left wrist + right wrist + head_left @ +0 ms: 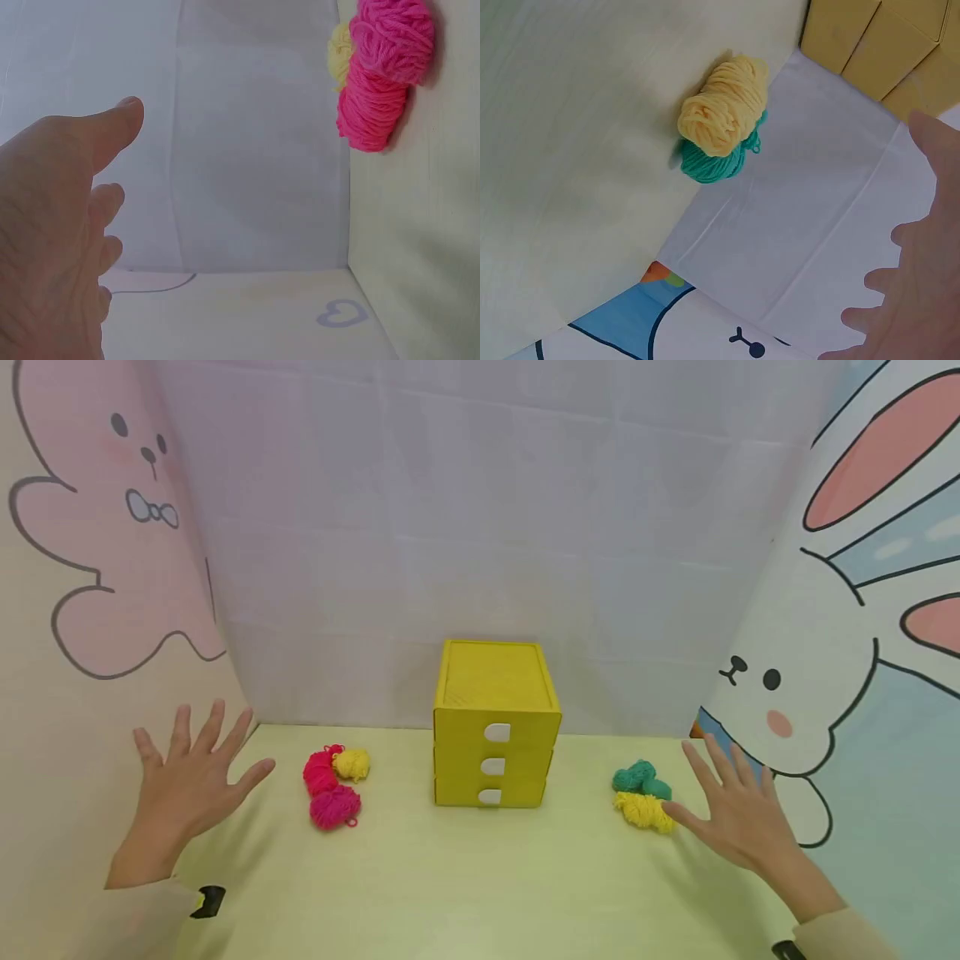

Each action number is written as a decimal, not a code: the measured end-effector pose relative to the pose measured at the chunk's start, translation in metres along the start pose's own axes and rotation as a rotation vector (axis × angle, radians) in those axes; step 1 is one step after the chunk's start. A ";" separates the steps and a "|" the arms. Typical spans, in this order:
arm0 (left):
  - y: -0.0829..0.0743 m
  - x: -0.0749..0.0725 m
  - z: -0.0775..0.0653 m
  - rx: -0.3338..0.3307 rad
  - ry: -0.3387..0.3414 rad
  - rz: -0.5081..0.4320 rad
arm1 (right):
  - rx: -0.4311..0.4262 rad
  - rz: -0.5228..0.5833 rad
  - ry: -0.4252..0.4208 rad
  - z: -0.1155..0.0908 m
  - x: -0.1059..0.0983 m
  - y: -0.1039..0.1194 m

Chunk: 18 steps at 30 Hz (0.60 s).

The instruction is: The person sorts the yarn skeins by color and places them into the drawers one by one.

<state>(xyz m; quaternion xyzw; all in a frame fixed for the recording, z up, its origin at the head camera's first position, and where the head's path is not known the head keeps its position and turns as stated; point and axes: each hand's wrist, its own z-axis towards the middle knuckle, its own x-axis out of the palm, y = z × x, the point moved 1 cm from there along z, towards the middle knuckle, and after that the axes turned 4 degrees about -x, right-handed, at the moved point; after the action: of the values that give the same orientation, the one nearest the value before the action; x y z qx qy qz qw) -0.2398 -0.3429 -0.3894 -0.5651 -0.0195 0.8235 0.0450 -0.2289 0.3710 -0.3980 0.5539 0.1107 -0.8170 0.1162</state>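
My left hand (187, 785) hovers over the left side of the table, fingers spread and nothing held. Just right of it lie a red-pink yarn ball (320, 772), a magenta yarn ball (334, 807) and a small yellow one (352, 765), all close together. Over the right side my right hand (742, 818) is also spread and bare. Its thumb tip overlaps the edge of a yellow yarn skein (643, 810) in the head view; in the right wrist view hand and skein are apart. Green yarn (712, 165) lies against that skein.
A yellow box of three stacked drawers (495, 727) with white handles stands at the table's back middle. Behind it hangs a white cloth wall (495, 527). Side panels with a pink bear (135, 543) and a white rabbit (810, 693) flank the pale table (450, 885).
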 end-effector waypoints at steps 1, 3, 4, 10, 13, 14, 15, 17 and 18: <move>-0.002 0.000 0.001 0.003 -0.002 0.000 | -0.002 0.005 0.002 0.001 -0.001 0.002; -0.005 0.001 0.004 0.008 -0.007 0.000 | -0.008 0.007 -0.003 0.004 -0.002 0.007; -0.007 0.002 0.005 0.011 -0.010 0.001 | -0.010 0.011 -0.001 0.006 -0.003 0.010; -0.022 0.004 0.011 0.016 0.001 -0.029 | -0.019 0.036 0.040 0.015 -0.005 0.024; -0.030 0.003 0.016 0.024 0.009 -0.090 | -0.027 0.056 0.045 0.018 -0.006 0.030; -0.033 0.002 0.018 0.027 0.010 -0.109 | -0.032 0.064 0.042 0.019 -0.006 0.032; -0.035 0.001 0.020 0.032 0.011 -0.127 | -0.032 0.087 0.044 0.020 -0.006 0.034; -0.041 0.001 0.024 0.042 0.021 -0.170 | -0.029 0.128 0.048 0.021 -0.006 0.038; -0.043 0.002 0.026 0.045 0.031 -0.187 | -0.025 0.150 0.055 0.022 -0.005 0.040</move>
<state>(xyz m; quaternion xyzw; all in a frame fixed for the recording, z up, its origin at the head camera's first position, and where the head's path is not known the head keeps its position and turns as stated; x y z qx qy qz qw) -0.2626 -0.2991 -0.3780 -0.5722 -0.0530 0.8073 0.1345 -0.2335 0.3269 -0.3874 0.5814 0.0824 -0.7890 0.1806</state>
